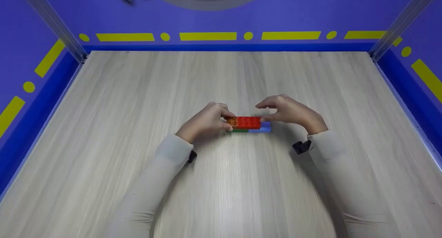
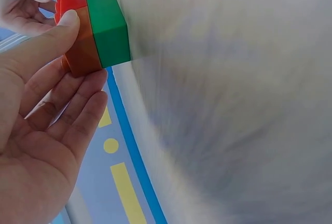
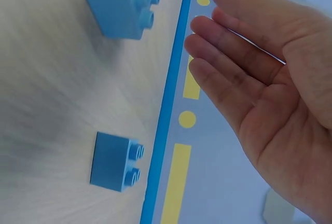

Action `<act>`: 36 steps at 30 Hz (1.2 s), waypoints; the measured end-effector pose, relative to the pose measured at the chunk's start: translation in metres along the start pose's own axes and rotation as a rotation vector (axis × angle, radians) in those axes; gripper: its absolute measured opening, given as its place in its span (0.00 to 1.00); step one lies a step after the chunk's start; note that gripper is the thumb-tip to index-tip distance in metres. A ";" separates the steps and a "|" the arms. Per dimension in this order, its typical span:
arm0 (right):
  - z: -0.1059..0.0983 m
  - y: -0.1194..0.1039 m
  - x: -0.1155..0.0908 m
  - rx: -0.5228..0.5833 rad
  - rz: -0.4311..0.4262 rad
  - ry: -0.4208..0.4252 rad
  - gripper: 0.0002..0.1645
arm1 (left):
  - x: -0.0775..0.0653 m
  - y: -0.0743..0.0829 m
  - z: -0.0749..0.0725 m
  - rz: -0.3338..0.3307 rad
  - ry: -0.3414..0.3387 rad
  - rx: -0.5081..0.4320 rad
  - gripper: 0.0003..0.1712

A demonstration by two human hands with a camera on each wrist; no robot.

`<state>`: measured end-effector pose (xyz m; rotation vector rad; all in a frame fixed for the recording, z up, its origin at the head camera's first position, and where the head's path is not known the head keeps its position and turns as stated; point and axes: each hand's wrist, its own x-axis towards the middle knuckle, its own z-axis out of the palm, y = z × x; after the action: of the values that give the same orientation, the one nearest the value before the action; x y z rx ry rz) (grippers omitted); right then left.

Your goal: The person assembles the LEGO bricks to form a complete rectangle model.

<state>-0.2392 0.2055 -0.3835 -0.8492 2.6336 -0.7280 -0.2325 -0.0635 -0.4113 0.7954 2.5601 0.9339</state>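
Note:
A low two-layer stack of toy building bricks lies near the middle of the table in the head view. On top, an orange brick point(image 1: 232, 122) sits left of a red brick point(image 1: 248, 122). Beneath them are a green brick point(image 2: 107, 24) and a light blue brick point(image 1: 265, 128), whose studs stick out at the right end. My left hand point(image 1: 208, 120) pinches the orange brick, thumb on the near side and fingers at the far side. At the right end hovers my right hand point(image 1: 291, 110), fingers loosely bent and apart from the thumb, its thumb tip close to the red brick.
A separate small blue brick point(image 3: 110, 161) stands on the table in the right wrist view. The wood-grain table point(image 1: 221, 182) is bordered by blue walls point(image 1: 221, 20) with yellow markings at the back and both sides.

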 end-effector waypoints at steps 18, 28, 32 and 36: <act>-0.009 0.027 -0.012 0.020 0.114 0.044 0.28 | 0.000 0.002 -0.001 -0.016 -0.011 0.029 0.22; -0.014 0.039 -0.017 -0.023 0.145 0.058 0.29 | -0.001 0.003 -0.001 -0.027 -0.011 0.013 0.22; -0.016 0.044 -0.019 -0.037 0.171 0.043 0.29 | -0.002 0.004 -0.001 -0.042 -0.014 -0.008 0.21; -0.017 0.049 -0.020 -0.031 0.192 0.036 0.31 | -0.002 0.004 -0.001 -0.055 -0.014 -0.020 0.22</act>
<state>-0.2528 0.2582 -0.3939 -0.5857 2.7171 -0.6593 -0.2296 -0.0628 -0.4082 0.7193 2.5426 0.9323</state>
